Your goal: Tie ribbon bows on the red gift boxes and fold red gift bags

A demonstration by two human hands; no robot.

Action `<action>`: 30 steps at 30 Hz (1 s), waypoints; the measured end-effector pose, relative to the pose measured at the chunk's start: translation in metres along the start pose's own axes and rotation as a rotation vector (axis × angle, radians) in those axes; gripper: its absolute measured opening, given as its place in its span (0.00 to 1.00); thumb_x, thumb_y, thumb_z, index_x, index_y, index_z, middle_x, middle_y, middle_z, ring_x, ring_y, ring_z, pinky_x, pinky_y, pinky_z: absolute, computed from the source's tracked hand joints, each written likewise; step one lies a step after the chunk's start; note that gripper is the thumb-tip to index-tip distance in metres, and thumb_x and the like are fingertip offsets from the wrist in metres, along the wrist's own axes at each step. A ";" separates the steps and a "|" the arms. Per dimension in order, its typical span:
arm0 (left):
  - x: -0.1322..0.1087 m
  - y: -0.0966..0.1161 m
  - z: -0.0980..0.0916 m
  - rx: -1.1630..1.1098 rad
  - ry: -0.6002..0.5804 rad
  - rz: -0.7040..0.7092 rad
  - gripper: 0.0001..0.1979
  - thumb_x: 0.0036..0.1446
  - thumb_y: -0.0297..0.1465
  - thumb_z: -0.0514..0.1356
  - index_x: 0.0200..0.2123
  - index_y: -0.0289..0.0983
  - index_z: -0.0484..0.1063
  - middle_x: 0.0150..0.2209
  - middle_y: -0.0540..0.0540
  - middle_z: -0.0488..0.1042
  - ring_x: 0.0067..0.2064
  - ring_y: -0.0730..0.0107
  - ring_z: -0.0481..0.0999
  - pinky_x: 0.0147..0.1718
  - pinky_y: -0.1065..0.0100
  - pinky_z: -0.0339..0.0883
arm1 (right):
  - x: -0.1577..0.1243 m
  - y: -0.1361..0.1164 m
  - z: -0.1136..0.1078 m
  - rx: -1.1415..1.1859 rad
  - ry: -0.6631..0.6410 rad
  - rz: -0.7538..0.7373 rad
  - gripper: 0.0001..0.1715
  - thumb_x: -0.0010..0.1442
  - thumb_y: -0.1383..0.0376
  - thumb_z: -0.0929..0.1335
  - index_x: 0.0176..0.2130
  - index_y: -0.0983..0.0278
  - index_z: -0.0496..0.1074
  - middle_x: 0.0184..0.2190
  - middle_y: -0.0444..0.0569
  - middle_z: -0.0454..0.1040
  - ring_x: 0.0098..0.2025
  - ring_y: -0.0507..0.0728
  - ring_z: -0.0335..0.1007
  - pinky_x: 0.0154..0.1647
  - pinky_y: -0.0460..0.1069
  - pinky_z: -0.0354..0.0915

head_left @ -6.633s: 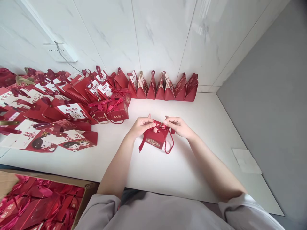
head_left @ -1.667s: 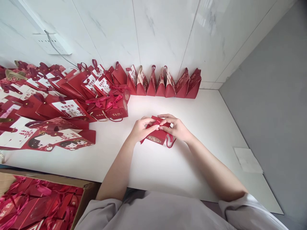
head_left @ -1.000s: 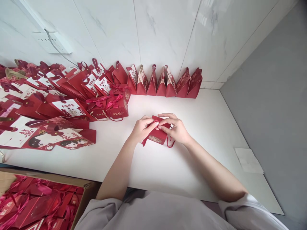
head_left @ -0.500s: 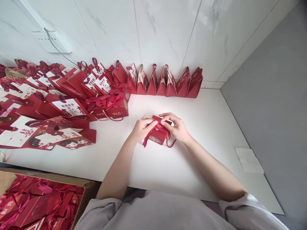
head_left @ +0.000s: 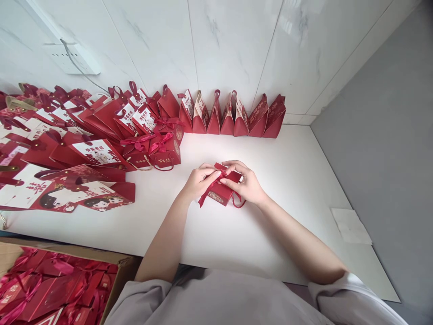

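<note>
A small red gift box (head_left: 221, 195) rests on the white tabletop, with a gold emblem on its near side and a red cord handle (head_left: 238, 201) at its right. Across its top runs a red ribbon (head_left: 207, 191), one end trailing down to the left. My left hand (head_left: 201, 181) is closed at the box's left, pinching the ribbon between thumb and fingers. From the right, my right hand (head_left: 247, 183) has its fingers bent over the box top with the ribbon at their tips. The fingers partly hide the middle of the ribbon.
Many red gift boxes (head_left: 98, 110) crowd the table's left side, two with bows (head_left: 165, 153) nearest me. Several upright boxes (head_left: 214, 118) line the tiled wall. A cardboard carton (head_left: 111, 289) full of red boxes stands at lower left. White paper (head_left: 351, 225) lies at right.
My right thumb and fingers have shifted slightly left over the ribbon, and the ribbon end near the right hand no longer shows. The left hand keeps its pinch, and the box has barely moved.
</note>
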State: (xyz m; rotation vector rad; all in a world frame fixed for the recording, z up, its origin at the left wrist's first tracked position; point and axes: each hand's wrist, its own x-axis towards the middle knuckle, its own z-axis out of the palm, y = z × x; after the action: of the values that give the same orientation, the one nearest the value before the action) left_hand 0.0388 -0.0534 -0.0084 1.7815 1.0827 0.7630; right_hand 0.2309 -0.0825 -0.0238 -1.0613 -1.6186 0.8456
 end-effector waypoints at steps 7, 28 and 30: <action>0.000 -0.001 -0.001 -0.014 -0.024 0.020 0.17 0.62 0.42 0.57 0.31 0.40 0.81 0.42 0.44 0.73 0.49 0.63 0.74 0.52 0.62 0.67 | -0.003 0.003 0.007 -0.023 0.070 -0.067 0.02 0.61 0.64 0.70 0.36 0.57 0.75 0.50 0.49 0.75 0.54 0.60 0.70 0.55 0.59 0.66; 0.001 -0.006 -0.002 -0.041 -0.016 0.027 0.16 0.62 0.42 0.57 0.33 0.41 0.82 0.43 0.44 0.75 0.49 0.63 0.74 0.52 0.62 0.67 | -0.003 0.010 -0.001 -0.250 0.004 -0.409 0.07 0.64 0.67 0.67 0.39 0.55 0.76 0.49 0.49 0.73 0.51 0.59 0.70 0.52 0.59 0.68; 0.001 -0.006 -0.002 -0.043 -0.013 0.017 0.15 0.62 0.42 0.58 0.35 0.41 0.82 0.44 0.44 0.75 0.49 0.63 0.75 0.51 0.62 0.68 | -0.001 0.010 -0.007 -0.275 -0.046 -0.443 0.07 0.64 0.67 0.68 0.39 0.55 0.76 0.50 0.49 0.72 0.51 0.59 0.70 0.52 0.59 0.69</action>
State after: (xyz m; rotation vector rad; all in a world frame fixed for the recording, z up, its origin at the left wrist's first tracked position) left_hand 0.0357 -0.0500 -0.0133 1.7588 1.0362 0.7778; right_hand 0.2397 -0.0790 -0.0315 -0.8193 -1.9510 0.3613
